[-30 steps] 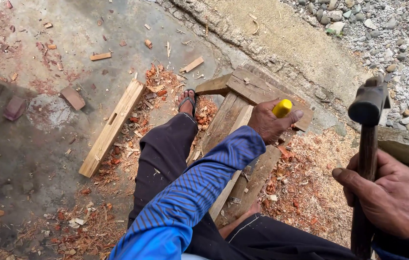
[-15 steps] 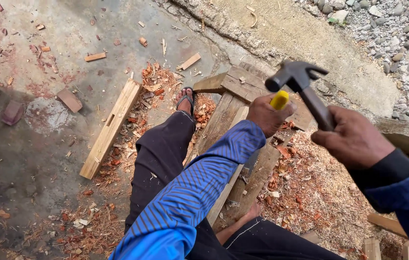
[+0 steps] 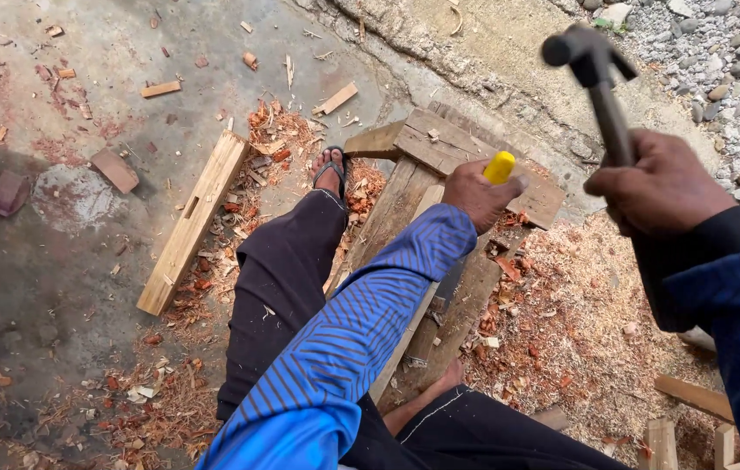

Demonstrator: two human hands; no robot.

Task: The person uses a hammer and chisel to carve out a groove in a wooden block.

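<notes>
Over chip-strewn concrete, left hand (image 3: pixel 477 193) grips a yellow-handled chisel (image 3: pixel 499 166), right hand (image 3: pixel 659 184) a hammer (image 3: pixel 592 71).

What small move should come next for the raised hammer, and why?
Probably a downward strike onto the yellow-handled chisel. The right hand holds the dark metal claw hammer lifted above it, while the left hand keeps a grip on that tool, set against the weathered wooden plank frame.

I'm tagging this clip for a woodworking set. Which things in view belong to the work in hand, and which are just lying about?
In use:
left hand gripping the yellow-handled tool
right hand holding the raised hammer
wooden workpiece under the tool

Lying about:
long mortised timber
small offcuts
red brick pieces
wood chips
gravel
</notes>
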